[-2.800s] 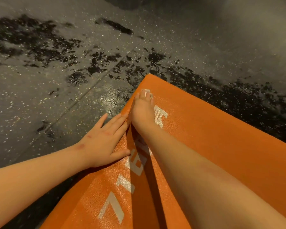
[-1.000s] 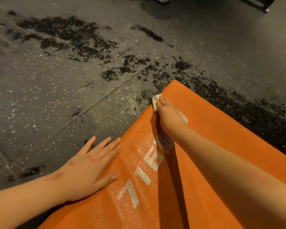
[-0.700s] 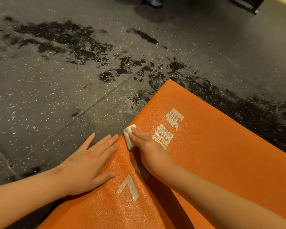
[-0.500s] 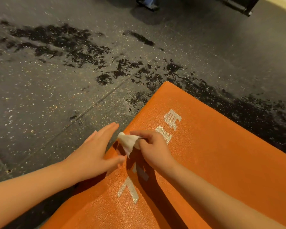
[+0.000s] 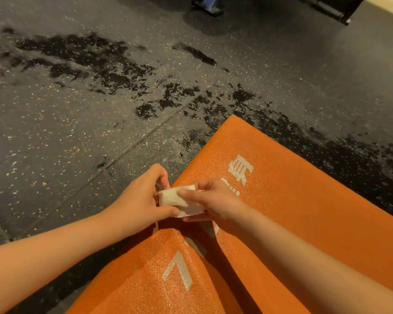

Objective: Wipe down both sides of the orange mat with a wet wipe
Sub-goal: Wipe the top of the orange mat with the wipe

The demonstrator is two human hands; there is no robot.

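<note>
The orange mat (image 5: 293, 214) lies flat on the floor, filling the lower right of the head view, with white printed characters near its left edge. A folded white wet wipe (image 5: 177, 199) is held just above that edge. My left hand (image 5: 138, 202) pinches the wipe's left end with thumb and fingers. My right hand (image 5: 210, 200) grips its right end, thumb on top. Both hands are raised off the mat's surface, and they hide part of the print.
Dark speckled rubber floor (image 5: 77, 132) surrounds the mat, with wet black patches (image 5: 95, 60) beyond its far corner. A person's foot on a dark base (image 5: 208, 6) and a black equipment frame (image 5: 340, 10) sit at the top edge.
My right hand drew the wipe back from the mat's far corner along the left edge. My left hand lifted off the mat and took hold of the wipe too.
</note>
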